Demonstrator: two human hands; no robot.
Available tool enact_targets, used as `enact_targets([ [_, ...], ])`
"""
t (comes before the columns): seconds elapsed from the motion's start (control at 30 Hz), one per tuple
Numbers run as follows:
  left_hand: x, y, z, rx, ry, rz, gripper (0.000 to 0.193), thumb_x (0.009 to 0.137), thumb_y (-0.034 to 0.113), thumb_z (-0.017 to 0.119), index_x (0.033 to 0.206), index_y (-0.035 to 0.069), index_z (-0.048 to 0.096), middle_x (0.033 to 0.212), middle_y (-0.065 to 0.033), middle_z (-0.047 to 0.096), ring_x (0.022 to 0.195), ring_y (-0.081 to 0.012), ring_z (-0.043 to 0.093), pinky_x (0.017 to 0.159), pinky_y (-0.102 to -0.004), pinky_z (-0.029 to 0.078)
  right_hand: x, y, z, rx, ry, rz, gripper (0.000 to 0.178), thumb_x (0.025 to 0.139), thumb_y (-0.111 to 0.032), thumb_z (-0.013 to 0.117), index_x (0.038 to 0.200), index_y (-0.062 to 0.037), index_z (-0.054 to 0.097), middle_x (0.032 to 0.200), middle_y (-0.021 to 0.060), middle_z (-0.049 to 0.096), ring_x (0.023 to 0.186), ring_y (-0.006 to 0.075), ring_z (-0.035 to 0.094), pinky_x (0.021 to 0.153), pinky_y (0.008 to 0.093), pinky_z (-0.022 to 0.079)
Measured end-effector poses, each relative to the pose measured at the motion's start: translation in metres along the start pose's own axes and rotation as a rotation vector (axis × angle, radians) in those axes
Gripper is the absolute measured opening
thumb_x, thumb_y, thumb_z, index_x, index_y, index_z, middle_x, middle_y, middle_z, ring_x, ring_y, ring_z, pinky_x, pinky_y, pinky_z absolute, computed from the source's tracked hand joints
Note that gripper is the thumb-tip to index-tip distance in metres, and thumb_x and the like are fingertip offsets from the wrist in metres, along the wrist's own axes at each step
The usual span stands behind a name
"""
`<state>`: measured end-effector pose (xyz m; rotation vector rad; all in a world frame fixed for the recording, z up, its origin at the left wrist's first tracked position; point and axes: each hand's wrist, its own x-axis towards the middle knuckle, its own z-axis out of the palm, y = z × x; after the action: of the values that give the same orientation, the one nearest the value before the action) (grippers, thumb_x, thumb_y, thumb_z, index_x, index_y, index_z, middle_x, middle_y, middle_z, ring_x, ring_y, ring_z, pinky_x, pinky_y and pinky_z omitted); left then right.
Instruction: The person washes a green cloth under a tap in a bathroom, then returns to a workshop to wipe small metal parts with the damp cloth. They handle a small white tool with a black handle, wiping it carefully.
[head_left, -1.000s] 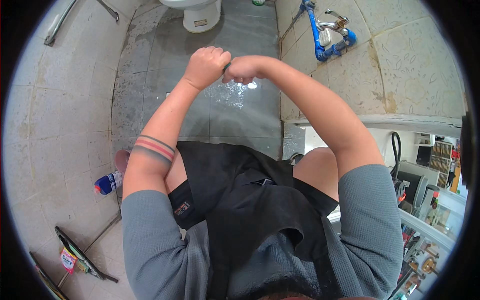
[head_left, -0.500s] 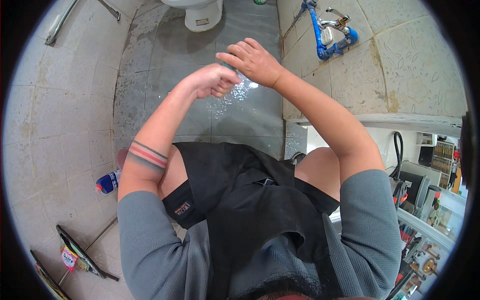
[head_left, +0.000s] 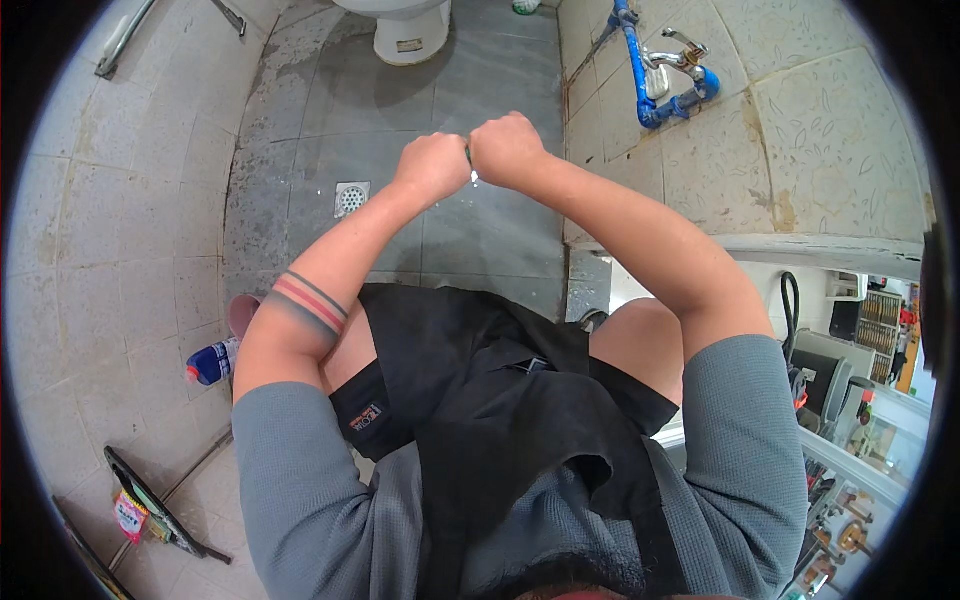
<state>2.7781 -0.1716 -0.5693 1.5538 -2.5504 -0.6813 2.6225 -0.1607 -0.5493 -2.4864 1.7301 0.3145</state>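
Observation:
My left hand (head_left: 437, 168) and my right hand (head_left: 508, 150) are closed into fists, knuckles side by side, above the wet grey tile floor (head_left: 385, 245). A sliver of a small green thing (head_left: 468, 154) shows in the narrow gap between them. Both fists grip it, and most of it is hidden, so its kind cannot be told. Just below the fists, a little water (head_left: 474, 179) catches the light. Both forearms reach forward over my black apron (head_left: 480, 340).
Ahead is the white toilet base (head_left: 412, 38). A square floor drain (head_left: 351, 199) lies beside my left forearm. On the right wall are a metal tap (head_left: 682, 55) and blue pipe (head_left: 641, 85). A blue bottle (head_left: 212, 364) and pink container (head_left: 242, 314) stand at the left wall.
My right hand has come down from above the left and closed into a fist beside it. The left fist has turned knuckles-up. The water falling under my hands has thinned to a few drops.

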Motion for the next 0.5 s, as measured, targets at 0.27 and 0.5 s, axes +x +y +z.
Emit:
enact_targets([
  [0.27,0.01,-0.03,-0.008,0.196,0.342,0.374,0.01,0.083,0.017,0.07,0.08,0.008,0.069,0.082,-0.0159,0.075,0.079,-0.0392,0.075,0.068,-0.0502,0.059,0.003,-0.013,-0.013,0.296,-0.036,0.167,0.023,0.087,-0.02,0.065,0.093,-0.0062,0.082,0.097,0.0184,0.081,0.096,0.039,0.079,0.088,0.0495,0.06],
  [0.5,0.015,-0.035,-0.022,0.302,0.408,0.466,0.01,0.078,0.015,0.075,0.083,0.01,0.068,0.082,-0.0107,0.076,0.08,-0.0337,0.076,0.068,-0.0448,0.061,0.018,0.005,-0.01,0.837,-0.275,0.101,0.028,0.089,-0.029,0.073,0.094,-0.0023,0.078,0.096,0.0162,0.08,0.087,0.0307,0.075,0.082,0.044,0.058],
])
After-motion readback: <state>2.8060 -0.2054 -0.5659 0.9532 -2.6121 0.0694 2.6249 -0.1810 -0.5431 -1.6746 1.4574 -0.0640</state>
